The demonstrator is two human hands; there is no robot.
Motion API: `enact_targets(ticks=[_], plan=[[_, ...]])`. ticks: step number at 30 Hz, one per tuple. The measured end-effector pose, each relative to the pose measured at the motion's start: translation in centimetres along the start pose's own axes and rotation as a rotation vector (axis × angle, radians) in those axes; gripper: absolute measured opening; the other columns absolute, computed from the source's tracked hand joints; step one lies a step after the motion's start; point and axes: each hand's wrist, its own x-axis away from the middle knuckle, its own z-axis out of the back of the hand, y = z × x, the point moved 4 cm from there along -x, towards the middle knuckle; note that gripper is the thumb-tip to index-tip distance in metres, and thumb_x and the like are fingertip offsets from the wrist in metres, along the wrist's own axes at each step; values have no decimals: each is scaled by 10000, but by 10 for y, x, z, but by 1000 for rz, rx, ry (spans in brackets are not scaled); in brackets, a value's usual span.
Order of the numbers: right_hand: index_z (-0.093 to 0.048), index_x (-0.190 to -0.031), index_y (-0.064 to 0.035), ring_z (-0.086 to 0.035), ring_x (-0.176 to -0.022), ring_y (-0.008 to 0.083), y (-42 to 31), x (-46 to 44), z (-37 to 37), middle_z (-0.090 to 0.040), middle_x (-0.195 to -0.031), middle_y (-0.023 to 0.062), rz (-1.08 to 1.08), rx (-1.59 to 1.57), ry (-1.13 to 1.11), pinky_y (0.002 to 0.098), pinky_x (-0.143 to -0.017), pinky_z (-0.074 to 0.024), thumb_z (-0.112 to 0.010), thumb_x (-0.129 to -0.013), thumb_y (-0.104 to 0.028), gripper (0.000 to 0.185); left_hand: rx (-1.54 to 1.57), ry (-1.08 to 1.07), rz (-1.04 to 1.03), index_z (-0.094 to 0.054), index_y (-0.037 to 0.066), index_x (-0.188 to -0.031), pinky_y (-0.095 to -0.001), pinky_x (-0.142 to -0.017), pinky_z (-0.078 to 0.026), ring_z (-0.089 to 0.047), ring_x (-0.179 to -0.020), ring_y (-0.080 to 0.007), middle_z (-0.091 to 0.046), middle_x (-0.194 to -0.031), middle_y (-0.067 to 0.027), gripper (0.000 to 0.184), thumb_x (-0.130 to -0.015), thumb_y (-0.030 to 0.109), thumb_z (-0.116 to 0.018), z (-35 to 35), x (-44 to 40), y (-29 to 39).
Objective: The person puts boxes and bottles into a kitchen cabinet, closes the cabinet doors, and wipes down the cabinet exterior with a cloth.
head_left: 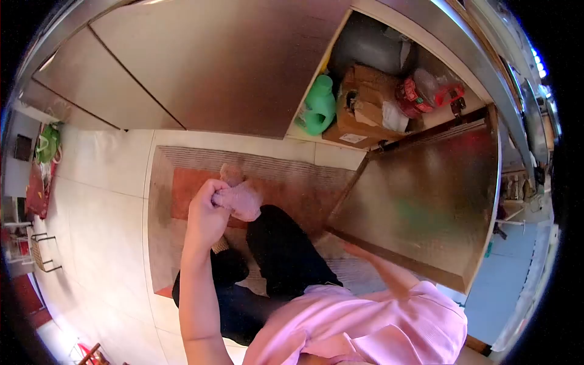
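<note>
A crumpled pale purple cloth [242, 201] is bunched in my left hand [210, 204], whose fingers are closed round it above the floor mat. Just beyond the cloth shows a small tan-brown shape [231, 174] that I cannot make out. My right hand [359, 250] is at the lower edge of the open cabinet door [420, 194]. The door hides part of that hand, so its fingers do not show clearly. The door's glossy panel has blurry reflections on it.
Inside the open cabinet stand a green plastic jug [319, 106], a torn cardboard box [365, 103], a red-labelled container [417, 94] and a grey rounded object [371, 45]. Closed cabinet doors [213, 61] run left. A striped mat [164, 243] lies beneath me; a stool [45, 252] stands far left.
</note>
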Motion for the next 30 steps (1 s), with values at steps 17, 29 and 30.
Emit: enact_targets(ticks=[17, 29, 30], plan=[[-437, -1232, -78, -544, -1025, 281, -189, -46, 15, -556, -1119, 159, 514, 361, 44, 348, -869, -424, -485, -867, -159, 376, -81, 115, -30, -533, 21, -884, -209, -639, -391, -469, -719, -75, -509, -755, 1, 288, -645, -121, -457, 19, 12, -4], [-408, -1246, -36, -422, -1167, 317, -208, -44, 28, -439, -1263, 177, 457, 269, 14, 380, -968, -347, -450, -886, -222, 407, -77, 95, -134, -531, 22, -872, -225, -627, -391, -466, -689, -96, -495, -721, -22, 278, -642, -116, -460, 11, 13, 0], [-408, -1246, -36, -422, -1167, 317, -214, -42, 34, -439, -1263, 177, 456, 269, 25, 380, -968, -347, -450, -886, -222, 407, -103, 75, -120, -537, 18, -876, -258, -664, -418, -517, -741, -171, -529, -784, -80, 287, -625, -107, -479, 11, 12, -2]])
